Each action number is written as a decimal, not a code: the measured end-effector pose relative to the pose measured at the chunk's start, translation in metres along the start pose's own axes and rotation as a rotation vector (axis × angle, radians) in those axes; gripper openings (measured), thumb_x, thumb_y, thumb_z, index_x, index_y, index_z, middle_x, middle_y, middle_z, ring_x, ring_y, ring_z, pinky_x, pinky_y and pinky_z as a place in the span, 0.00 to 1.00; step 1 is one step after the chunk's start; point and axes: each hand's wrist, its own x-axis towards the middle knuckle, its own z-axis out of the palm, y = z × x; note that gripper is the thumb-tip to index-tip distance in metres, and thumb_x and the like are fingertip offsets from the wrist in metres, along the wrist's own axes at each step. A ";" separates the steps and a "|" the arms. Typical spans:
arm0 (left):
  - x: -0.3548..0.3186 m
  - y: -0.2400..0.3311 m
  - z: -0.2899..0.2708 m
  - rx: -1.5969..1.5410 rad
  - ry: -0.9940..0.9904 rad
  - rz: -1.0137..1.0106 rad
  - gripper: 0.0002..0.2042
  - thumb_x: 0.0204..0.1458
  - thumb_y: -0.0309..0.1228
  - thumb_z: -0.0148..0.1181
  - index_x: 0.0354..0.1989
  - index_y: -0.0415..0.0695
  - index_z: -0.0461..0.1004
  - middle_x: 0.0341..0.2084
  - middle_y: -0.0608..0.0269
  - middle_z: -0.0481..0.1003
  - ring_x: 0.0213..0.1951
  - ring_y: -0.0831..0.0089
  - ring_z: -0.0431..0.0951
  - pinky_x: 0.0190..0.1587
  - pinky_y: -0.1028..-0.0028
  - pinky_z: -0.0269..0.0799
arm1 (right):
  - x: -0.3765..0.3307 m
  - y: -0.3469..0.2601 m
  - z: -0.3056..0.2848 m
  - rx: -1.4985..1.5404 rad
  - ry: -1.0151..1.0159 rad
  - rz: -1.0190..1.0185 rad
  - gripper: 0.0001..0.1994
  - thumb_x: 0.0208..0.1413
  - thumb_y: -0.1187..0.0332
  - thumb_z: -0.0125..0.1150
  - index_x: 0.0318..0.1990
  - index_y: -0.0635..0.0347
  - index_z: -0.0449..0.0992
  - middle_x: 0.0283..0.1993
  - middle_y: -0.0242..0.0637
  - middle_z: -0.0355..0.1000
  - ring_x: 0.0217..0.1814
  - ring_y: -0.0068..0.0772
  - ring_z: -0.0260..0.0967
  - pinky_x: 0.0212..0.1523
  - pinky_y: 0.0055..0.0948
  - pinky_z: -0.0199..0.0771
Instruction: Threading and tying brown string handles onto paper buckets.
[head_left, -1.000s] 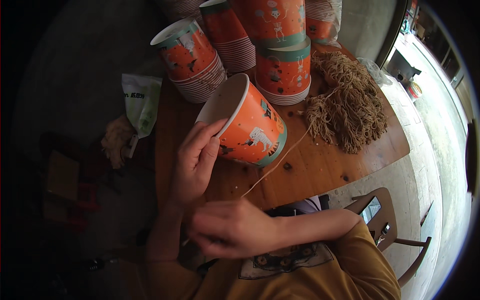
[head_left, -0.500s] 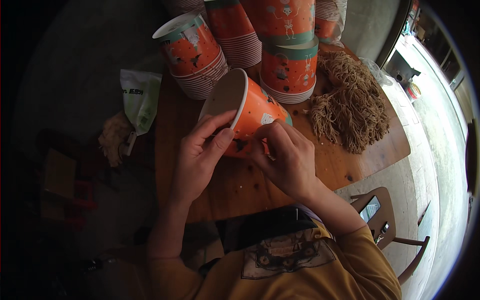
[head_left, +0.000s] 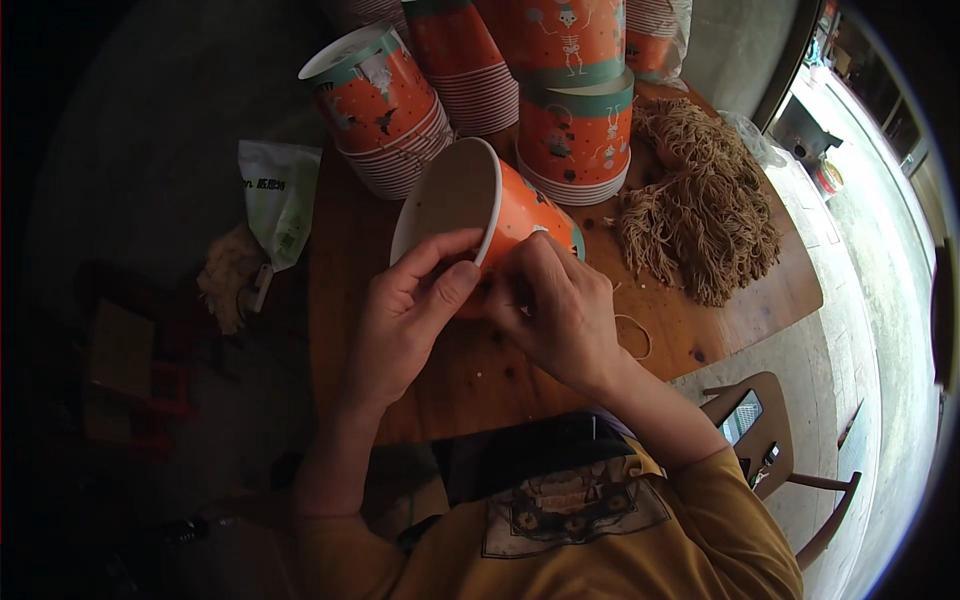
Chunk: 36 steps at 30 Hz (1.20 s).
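Observation:
An orange paper bucket (head_left: 523, 209) with a white rim and green base band lies tilted above the table, its mouth toward the left. My left hand (head_left: 415, 315) grips the near part of its rim, fingers inside and thumb outside. Against the bucket's near side my right hand (head_left: 560, 325) is closed in a pinch. A thin tan string (head_left: 648, 342) loops out from beside that hand over the table; the pinched end is hidden behind my fingers.
Stacked orange buckets (head_left: 385, 110) and a taller stack (head_left: 575, 140) stand at the back of the wooden table (head_left: 450, 395). A heap of tan strings (head_left: 700, 215) lies at right. Beyond the left edge is a white-green bag (head_left: 285, 200); a chair (head_left: 770, 410) stands at right.
My right hand has shifted slightly left along the bucket, and a loop of string now shows beside it. The bucket has turned a little, with its mouth more toward me.

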 end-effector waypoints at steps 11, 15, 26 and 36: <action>0.012 -0.012 0.008 0.263 -0.139 -0.061 0.05 0.62 0.27 0.48 0.40 0.39 0.67 0.30 0.65 0.72 0.34 0.81 0.72 0.37 0.77 0.69 | -0.012 -0.003 -0.025 0.062 -0.146 0.240 0.10 0.50 0.70 0.60 0.32 0.60 0.63 0.27 0.42 0.70 0.28 0.47 0.72 0.26 0.41 0.72; 0.017 -0.009 0.023 0.558 -0.136 0.070 0.05 0.62 0.27 0.47 0.39 0.38 0.64 0.30 0.56 0.73 0.34 0.65 0.76 0.36 0.68 0.70 | -0.019 0.002 -0.032 0.107 -0.167 0.327 0.10 0.52 0.69 0.60 0.33 0.61 0.64 0.27 0.43 0.71 0.29 0.48 0.73 0.27 0.41 0.72; 0.024 -0.022 0.022 0.430 -0.117 -0.067 0.06 0.65 0.29 0.40 0.38 0.40 0.62 0.30 0.62 0.69 0.33 0.73 0.75 0.35 0.72 0.72 | -0.022 0.015 -0.054 0.228 -0.174 0.475 0.11 0.55 0.67 0.60 0.42 0.59 0.69 0.24 0.39 0.71 0.24 0.36 0.73 0.25 0.33 0.70; 0.032 -0.015 0.037 0.340 -0.158 0.120 0.06 0.65 0.28 0.40 0.39 0.39 0.62 0.32 0.64 0.67 0.33 0.78 0.73 0.31 0.77 0.74 | -0.008 0.013 -0.059 0.152 -0.215 0.397 0.13 0.51 0.66 0.65 0.42 0.58 0.73 0.23 0.36 0.67 0.21 0.29 0.67 0.23 0.28 0.67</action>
